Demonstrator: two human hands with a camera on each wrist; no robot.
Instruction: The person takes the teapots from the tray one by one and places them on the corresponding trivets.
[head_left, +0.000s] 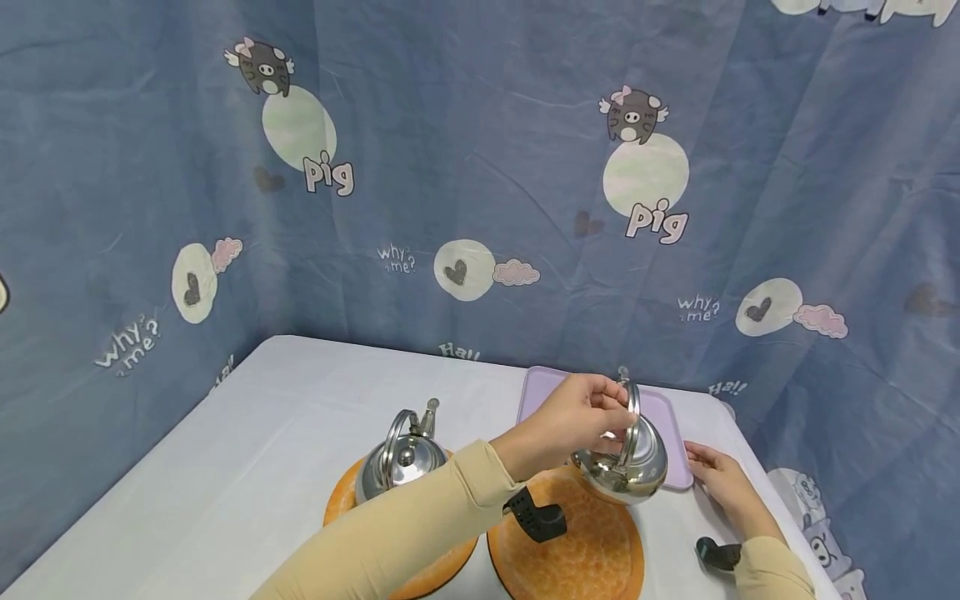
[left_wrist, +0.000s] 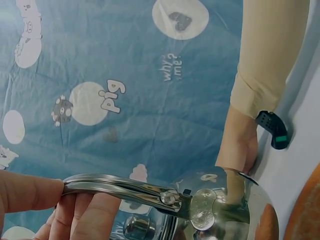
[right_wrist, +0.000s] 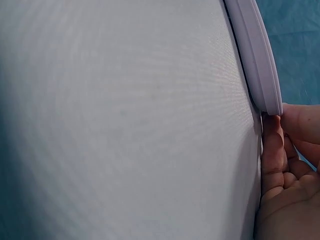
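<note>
My left hand (head_left: 585, 412) grips the arched handle of a shiny steel kettle (head_left: 633, 479), with fingers and thumb around the metal. The kettle is held over the near part of a light purple tray (head_left: 666, 421) and overlaps the far edge of an orange round mat (head_left: 570, 533) in the head view. In the left wrist view, the handle (left_wrist: 115, 186) runs from my fingers to the kettle's polished body. At the tray's right edge is my right hand (head_left: 723, 483); its thumb (right_wrist: 302, 122) and a finger pinch the rim at one corner in the right wrist view.
A second steel kettle (head_left: 405, 462) stands on another orange round mat (head_left: 446, 571) to the left, partly behind my left forearm. A white cloth covers the table (head_left: 225, 475). Blue printed curtain (head_left: 420, 167) hangs close behind and along the sides.
</note>
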